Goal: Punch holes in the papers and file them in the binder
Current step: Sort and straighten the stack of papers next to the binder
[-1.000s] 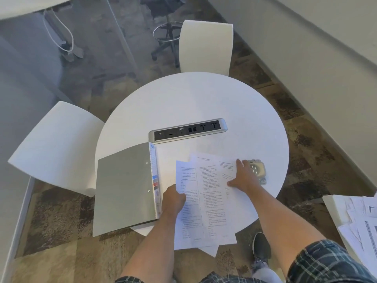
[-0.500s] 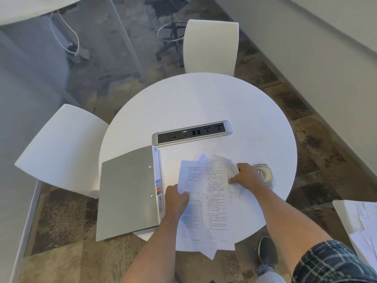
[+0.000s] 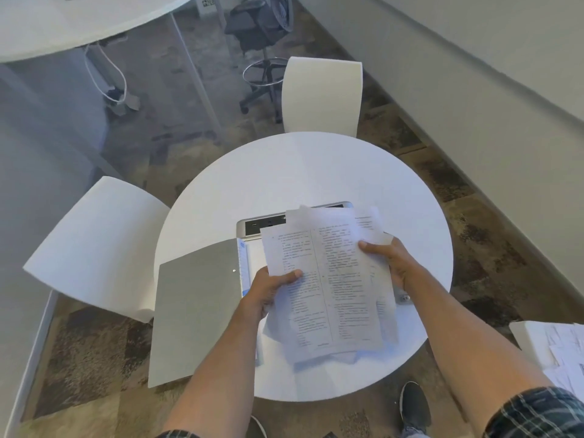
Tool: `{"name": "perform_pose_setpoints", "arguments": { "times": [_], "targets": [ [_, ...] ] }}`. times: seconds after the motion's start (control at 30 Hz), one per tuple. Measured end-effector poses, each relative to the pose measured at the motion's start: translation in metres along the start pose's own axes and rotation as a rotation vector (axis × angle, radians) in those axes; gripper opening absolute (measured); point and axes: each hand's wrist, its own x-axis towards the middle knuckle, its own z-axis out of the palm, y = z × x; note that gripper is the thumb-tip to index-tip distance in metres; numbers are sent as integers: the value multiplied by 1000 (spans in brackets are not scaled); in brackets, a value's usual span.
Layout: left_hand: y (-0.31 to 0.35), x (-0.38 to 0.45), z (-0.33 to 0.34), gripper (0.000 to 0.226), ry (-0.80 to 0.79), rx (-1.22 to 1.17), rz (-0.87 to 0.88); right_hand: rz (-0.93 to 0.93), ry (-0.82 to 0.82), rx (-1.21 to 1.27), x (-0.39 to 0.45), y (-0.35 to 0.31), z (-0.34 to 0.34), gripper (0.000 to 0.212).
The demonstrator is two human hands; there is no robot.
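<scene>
The left hand and right hand are each clasped on a side of the papers, which are held above the table beside the binder. Because the sheets are fanned unevenly, one could be dropped, or the holes could be punched out of line.

Both forearms reach forward, bare below plaid sleeves. The left hand and right hand each pinch something, thumbs on top.

papers hide most of hole punch and right end of power strip; print too blurred to read.
</scene>
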Motion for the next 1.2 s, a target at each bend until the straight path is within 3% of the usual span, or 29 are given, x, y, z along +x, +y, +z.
{"name": "perform_pose_setpoints", "arguments": {
  "times": [0.2,0.43,0.63,0.9,1.0,1.1,1.2],
  "targets": [
    [11,-8,12,65,-15,-138,80,-24,-74,29,-6,-11,22,38],
    [15,-20,11,63,41,-307,165,9,-159,-123,-21,-5,26,56],
    [25,-28,19,59,-32,-33,182,-83,-213,-292,-35,-12,46,53],
    [62,-50,14,60,-2,42,413,-351,-97,-257,-53,-38,55,29],
    [42,-52,5,56,2,111,394,-290,-25,-247,-59,-11,44,26],
    [-1,-50,0,53,14,264,239,-111,18,-297,-66,36,30,35],
    [-26,-49,1,69,113,358,164,-65,42,-342,-67,57,24,35]
  ]
}}
